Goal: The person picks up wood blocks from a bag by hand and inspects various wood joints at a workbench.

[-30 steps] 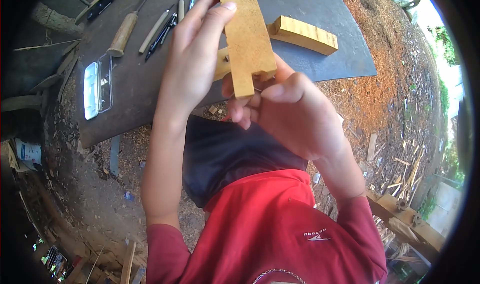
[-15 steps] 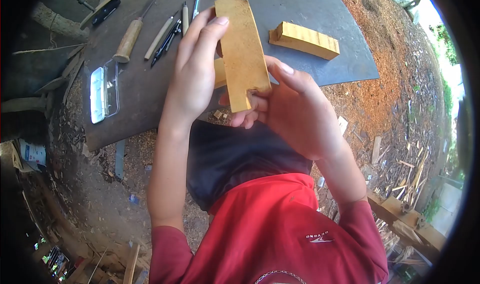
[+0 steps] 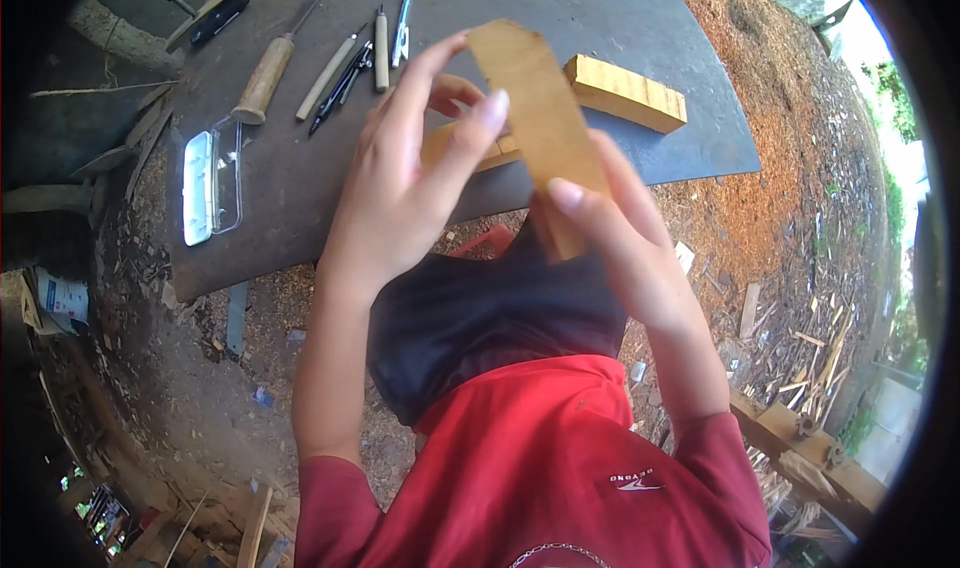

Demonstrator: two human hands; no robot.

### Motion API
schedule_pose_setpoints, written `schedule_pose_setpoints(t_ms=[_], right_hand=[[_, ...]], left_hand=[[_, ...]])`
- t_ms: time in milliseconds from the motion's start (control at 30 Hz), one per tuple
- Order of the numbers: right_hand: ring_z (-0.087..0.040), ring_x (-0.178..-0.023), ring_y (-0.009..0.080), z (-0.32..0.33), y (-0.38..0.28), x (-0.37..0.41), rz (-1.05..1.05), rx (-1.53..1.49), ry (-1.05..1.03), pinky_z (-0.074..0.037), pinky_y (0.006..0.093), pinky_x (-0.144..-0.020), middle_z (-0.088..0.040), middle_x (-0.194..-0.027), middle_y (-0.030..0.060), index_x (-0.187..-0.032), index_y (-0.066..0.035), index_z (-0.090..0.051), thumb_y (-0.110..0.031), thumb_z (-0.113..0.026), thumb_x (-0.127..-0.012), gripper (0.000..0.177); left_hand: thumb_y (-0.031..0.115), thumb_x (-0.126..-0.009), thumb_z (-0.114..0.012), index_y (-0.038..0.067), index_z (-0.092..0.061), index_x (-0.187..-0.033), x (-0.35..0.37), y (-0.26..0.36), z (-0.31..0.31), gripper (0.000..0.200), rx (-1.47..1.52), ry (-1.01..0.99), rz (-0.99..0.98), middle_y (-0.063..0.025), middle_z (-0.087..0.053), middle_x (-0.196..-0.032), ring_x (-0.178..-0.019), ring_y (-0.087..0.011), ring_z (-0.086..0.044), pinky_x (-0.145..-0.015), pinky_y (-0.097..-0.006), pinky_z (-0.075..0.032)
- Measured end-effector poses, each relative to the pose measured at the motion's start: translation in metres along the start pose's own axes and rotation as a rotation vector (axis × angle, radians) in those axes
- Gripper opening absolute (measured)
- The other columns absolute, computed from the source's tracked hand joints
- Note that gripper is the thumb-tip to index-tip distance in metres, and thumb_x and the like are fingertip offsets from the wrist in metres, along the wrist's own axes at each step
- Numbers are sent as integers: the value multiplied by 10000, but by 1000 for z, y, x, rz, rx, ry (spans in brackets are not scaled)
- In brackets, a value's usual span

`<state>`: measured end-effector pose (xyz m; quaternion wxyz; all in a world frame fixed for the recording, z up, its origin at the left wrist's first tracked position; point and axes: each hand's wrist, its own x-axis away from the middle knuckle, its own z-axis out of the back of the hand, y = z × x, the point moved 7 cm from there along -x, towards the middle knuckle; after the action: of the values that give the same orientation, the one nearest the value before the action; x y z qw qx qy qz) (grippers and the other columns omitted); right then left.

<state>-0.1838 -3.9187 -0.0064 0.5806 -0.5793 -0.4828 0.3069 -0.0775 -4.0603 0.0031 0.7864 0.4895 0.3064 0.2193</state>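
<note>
A tan wooden block (image 3: 545, 108), slightly blurred, is held up at a tilt above the table's near edge. My right hand (image 3: 640, 243) grips its lower end, thumb on the near face and fingers along the right edge. At the upper left, my left hand (image 3: 400, 188) has its thumb and fingers spread; a fingertip meets or nearly meets the block's top corner. Behind the held block, a second wooden piece (image 3: 440, 146) lies partly hidden on the table. A third wooden block (image 3: 630, 93) rests on the tabletop to the right.
On the dark table (image 3: 290, 198) lie a wooden-handled chisel (image 3: 265, 78), a thin wooden stick (image 3: 325, 86), a black compass (image 3: 343, 86), another stick-like tool (image 3: 381, 53), a blue pen (image 3: 403, 23) and an opened clear-lidded case (image 3: 198, 188). Wood shavings (image 3: 715, 58) cover the ground to the right.
The wooden block has moved right and tilted more. My left hand's thumb and fingers have spread away from it, while my right hand has closed around its lower end.
</note>
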Motion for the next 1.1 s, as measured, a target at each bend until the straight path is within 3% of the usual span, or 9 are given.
schedule_pose_setpoints(t_ms=[67,300,400,567,700,833,900,1000,1100], right_hand=[[-692,-915,198,17,-9,3,139,253,165,-524,323,-788,-683,-1015,105,-1339,-20,-509,-311,-672,-1024,459],[-660,-743,388,21,-4,7,412,1178,181,-521,448,-689,-651,-880,209,-1262,13,-544,-317,-765,-925,521],[-680,-742,348,19,-33,16,622,1207,255,-518,466,-674,-682,-897,158,-1224,17,-570,-320,-752,-947,473],[-614,-810,213,52,-113,52,898,434,493,-466,365,-689,-652,-923,81,-1234,-29,-598,-289,-577,-1034,328],[-554,-811,222,59,-78,42,942,682,663,-442,372,-759,-611,-976,107,-1122,-28,-607,-357,-396,-1070,394],[-604,-787,302,16,-31,6,500,1394,111,-460,424,-751,-652,-863,154,-1078,-22,-616,-248,-769,-891,331],[-610,-751,276,21,-66,25,699,1259,252,-467,400,-727,-657,-860,117,-1210,13,-624,-264,-775,-897,445],[-643,-829,113,41,-128,53,561,932,687,-501,245,-748,-713,-1170,101,-1312,-21,-642,-358,-546,-1059,432],[-621,-883,193,54,-148,55,948,497,807,-499,364,-764,-661,-1048,113,-1300,74,-578,-402,-474,-1048,549]], left_hand=[[364,-993,-685,36,-548,-1447,11,4,9,576,-491,-62,-154,-119,-644,-1257,-1208,-255,-587,-1104,-401,-397],[334,-825,-854,54,-638,-1319,33,-21,19,608,-622,-16,-161,-110,-645,-1202,-1165,-321,-586,-1050,-442,-438],[277,-826,-846,53,-658,-1219,33,-22,22,490,-584,27,-197,-90,-635,-1146,-1083,-309,-605,-976,-437,-465],[265,-810,-861,60,-691,-1187,35,-24,26,462,-545,47,-164,-70,-651,-1121,-1082,-290,-614,-1002,-420,-458],[281,-800,-867,75,-702,-1173,38,-19,33,456,-587,83,-165,-54,-652,-1129,-1100,-280,-605,-1013,-409,-437],[288,-793,-870,79,-701,-1169,41,-24,45,462,-606,65,-137,-47,-649,-1141,-1117,-274,-600,-1024,-410,-422],[284,-791,-870,76,-700,-1167,46,-27,48,462,-587,73,-135,-47,-649,-1146,-1121,-273,-600,-1024,-410,-422],[278,-791,-869,72,-698,-1168,48,-26,48,462,-571,70,-131,-48,-651,-1145,-1130,-271,-596,-1028,-409,-417],[275,-795,-867,69,-697,-1165,49,-27,49,456,-546,74,-127,-49,-654,-1145,-1137,-270,-592,-1036,-408,-413]])
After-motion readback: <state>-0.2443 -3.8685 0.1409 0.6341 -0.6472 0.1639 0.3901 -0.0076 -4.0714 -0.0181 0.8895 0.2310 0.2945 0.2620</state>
